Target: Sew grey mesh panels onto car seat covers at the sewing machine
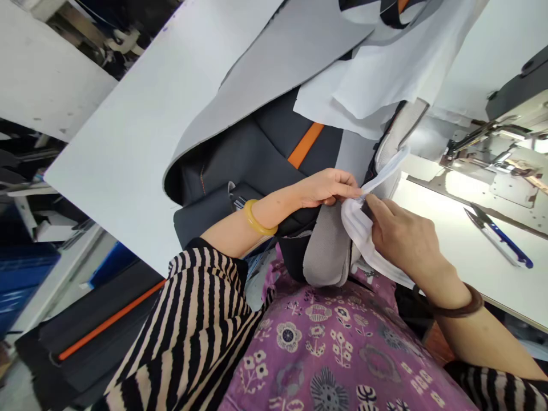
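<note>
My left hand (336, 188), with a yellow bangle on its wrist, pinches the edge of a white fabric strip (363, 234). Right beside it, my right hand (398, 231) has its thumb and fingers closed on the same strip. A small dark bit shows under my right thumb, too little of it to name. The strip runs along a black leather-like cover (240, 154) with an orange band (306, 145). Below my hands a grey mesh padded flap (327, 251) hangs over the lap. Grey foam-backed material (265, 74) folds over the cover.
On the right table lies a pair of blue-handled snips (500, 237), near a sewing machine (514, 137). White sheets (381, 80) drape over the work. A white table (115, 137) extends left, with another black piece with an orange stripe (111, 319) below it.
</note>
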Demonstrator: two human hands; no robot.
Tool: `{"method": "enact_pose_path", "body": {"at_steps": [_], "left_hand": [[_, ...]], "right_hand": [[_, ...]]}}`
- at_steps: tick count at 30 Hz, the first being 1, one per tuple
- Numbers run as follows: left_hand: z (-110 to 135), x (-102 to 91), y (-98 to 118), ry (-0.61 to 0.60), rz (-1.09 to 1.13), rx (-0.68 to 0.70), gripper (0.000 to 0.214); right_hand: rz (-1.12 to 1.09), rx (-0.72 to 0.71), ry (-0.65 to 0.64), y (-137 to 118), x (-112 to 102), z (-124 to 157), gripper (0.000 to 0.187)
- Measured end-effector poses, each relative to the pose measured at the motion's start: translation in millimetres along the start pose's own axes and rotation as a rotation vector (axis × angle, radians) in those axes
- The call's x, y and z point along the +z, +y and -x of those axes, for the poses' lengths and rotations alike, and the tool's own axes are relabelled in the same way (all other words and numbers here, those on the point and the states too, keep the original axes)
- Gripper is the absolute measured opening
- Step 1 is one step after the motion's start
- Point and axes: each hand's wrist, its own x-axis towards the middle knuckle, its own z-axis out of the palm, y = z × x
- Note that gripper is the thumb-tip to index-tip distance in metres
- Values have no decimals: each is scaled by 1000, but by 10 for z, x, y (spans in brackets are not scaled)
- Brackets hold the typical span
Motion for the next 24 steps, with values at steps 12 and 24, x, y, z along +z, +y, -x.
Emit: {"method": "enact_pose_path", "body": {"at_steps": [12, 24], "left_hand": [[8, 27, -50, -25, 161, -48, 22], [-18, 61, -111, 18, 94, 20, 19]], "right_hand": [[-172, 46, 39, 41, 64, 29, 40], [-291, 161, -32, 9, 85, 56, 45]]}}
